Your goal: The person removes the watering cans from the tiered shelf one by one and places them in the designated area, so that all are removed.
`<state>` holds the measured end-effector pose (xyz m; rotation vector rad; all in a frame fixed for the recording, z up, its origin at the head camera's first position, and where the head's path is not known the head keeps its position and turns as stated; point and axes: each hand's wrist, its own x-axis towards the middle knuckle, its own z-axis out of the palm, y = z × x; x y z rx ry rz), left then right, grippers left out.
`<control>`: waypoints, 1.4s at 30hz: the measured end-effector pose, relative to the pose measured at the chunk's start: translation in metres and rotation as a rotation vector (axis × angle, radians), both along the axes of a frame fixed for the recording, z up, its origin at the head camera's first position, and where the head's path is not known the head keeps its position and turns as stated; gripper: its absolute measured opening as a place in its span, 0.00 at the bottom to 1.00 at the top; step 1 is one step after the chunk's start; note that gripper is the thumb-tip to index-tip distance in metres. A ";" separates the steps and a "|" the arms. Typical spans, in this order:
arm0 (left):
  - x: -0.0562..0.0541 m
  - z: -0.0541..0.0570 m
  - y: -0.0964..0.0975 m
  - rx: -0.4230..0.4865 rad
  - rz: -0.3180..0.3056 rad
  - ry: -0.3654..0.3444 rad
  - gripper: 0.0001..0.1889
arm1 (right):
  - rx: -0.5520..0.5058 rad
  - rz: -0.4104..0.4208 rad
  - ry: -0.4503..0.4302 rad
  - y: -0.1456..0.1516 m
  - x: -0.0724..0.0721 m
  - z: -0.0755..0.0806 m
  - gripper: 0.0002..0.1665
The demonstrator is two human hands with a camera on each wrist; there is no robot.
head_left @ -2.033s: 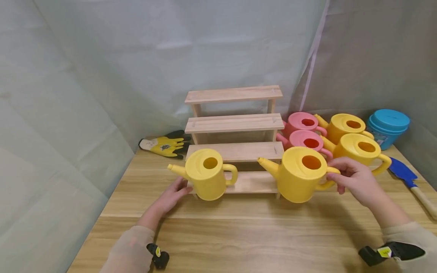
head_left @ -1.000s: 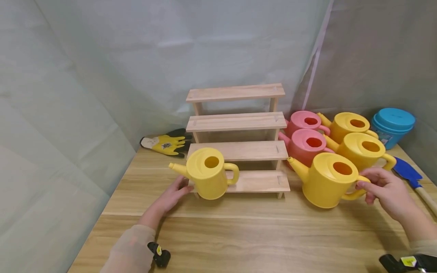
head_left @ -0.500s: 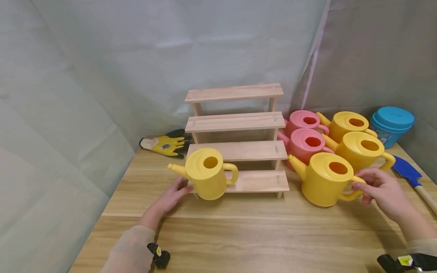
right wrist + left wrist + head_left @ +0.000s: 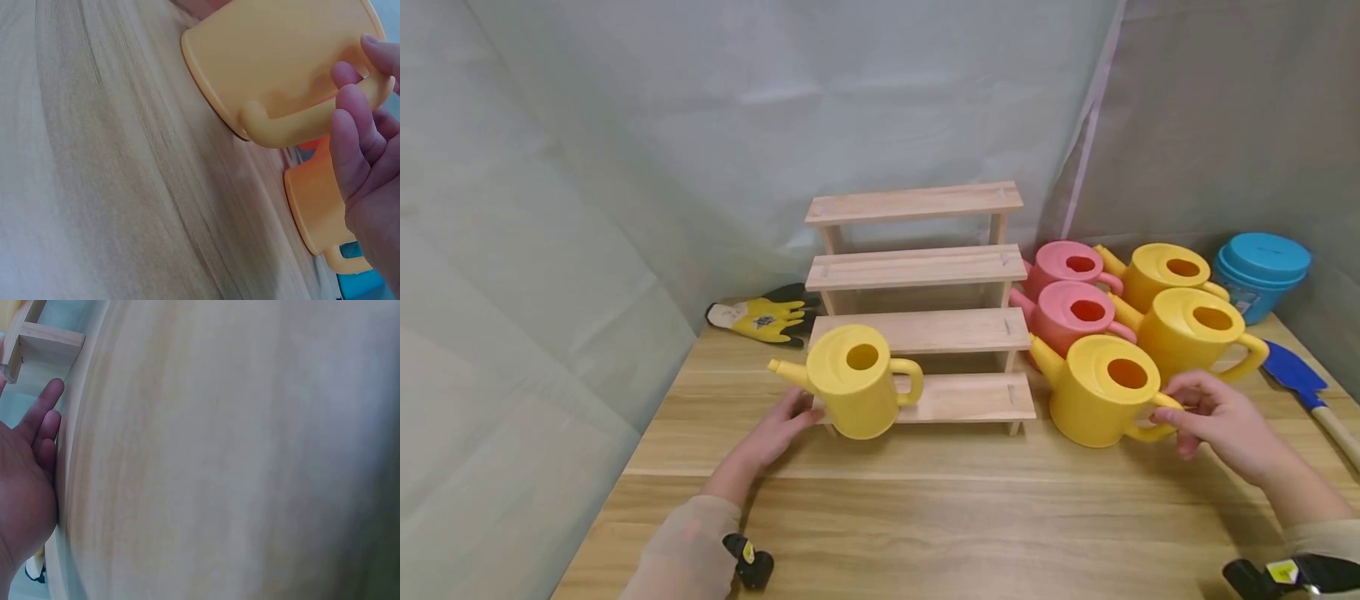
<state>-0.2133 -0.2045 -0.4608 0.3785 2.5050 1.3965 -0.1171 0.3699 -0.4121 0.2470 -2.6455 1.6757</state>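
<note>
My right hand (image 4: 1221, 425) pinches the handle of a yellow watering can (image 4: 1090, 408) between thumb and fingers. The can is upright on the table in front of the pink cans, its spout to the left; in the right wrist view its base (image 4: 212, 94) meets the wood. My left hand (image 4: 775, 433) holds the left end of the stepped wooden stand (image 4: 970, 400), thumb over the bottom shelf; in the left wrist view the other fingers (image 4: 44, 415) extend below it. Another yellow watering can (image 4: 857, 392) stands at the left of that bottom shelf, partly hiding the grip.
Two pink watering cans (image 4: 1067, 312) and two yellow watering cans (image 4: 1187, 329) stand right of the stand. Behind them is a blue lidded bucket (image 4: 1262, 275), with a blue trowel (image 4: 1296, 375) at the right edge. Yellow-black gloves (image 4: 763, 321) lie left. Fabric walls (image 4: 737, 125) enclose the table.
My right hand has carried its watering can from in front of the bottom shelf's right end rightward to the table, then shifted it slightly left and back. The left hand has stayed put.
</note>
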 end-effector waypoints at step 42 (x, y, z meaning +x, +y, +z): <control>0.001 0.001 0.001 0.000 0.018 -0.008 0.34 | 0.280 0.018 0.049 -0.038 -0.039 0.079 0.19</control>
